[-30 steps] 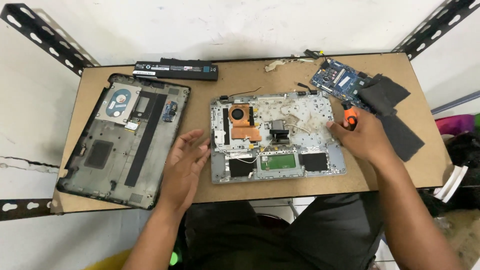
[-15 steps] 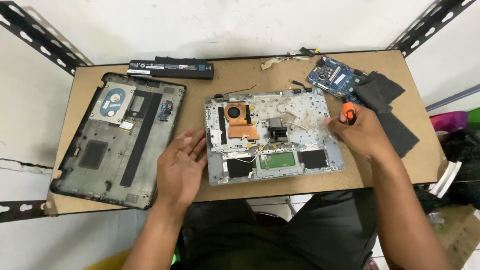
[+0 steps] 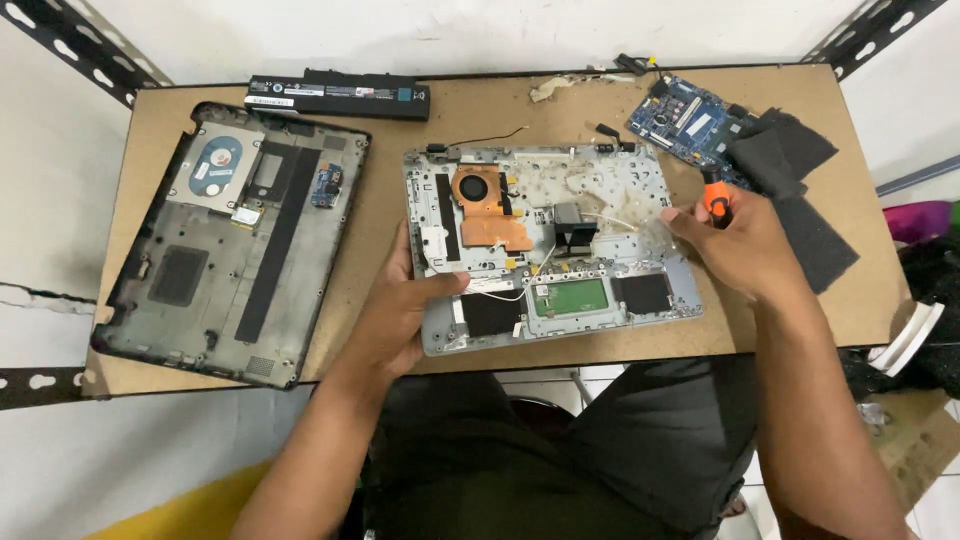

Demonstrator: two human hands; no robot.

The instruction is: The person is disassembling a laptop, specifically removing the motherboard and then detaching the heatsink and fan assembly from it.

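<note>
Now the left hand (image 3: 400, 315) grips the near left corner of the opened laptop chassis (image 3: 550, 245), thumb laid over the top edge by the black patch, fingers curled underneath and out of sight. That silver chassis sits in the middle of the brown table (image 3: 420, 130), its insides facing up: a copper heat sink with fan (image 3: 485, 205) at the upper left, a green touchpad board (image 3: 570, 297) near the front edge, thin white wires trailing between them. Over on the right, the right hand (image 3: 740, 245) is closed around an orange-handled screwdriver (image 3: 715, 195), fingertips resting at the chassis's right side; the tip of the tool is hidden behind the fingers, so where it lands cannot be told. Just beyond that hand lies a blue circuit board (image 3: 685, 115), with dark foam pads (image 3: 795, 195) overlapping it and spreading toward the table's right edge. To the left, well apart from the chassis, the black bottom cover (image 3: 230, 245) lies inside-up, holding a hard drive (image 3: 215, 170) in its top corner. A long black battery (image 3: 335, 93) rests along the far edge of the table.
</note>
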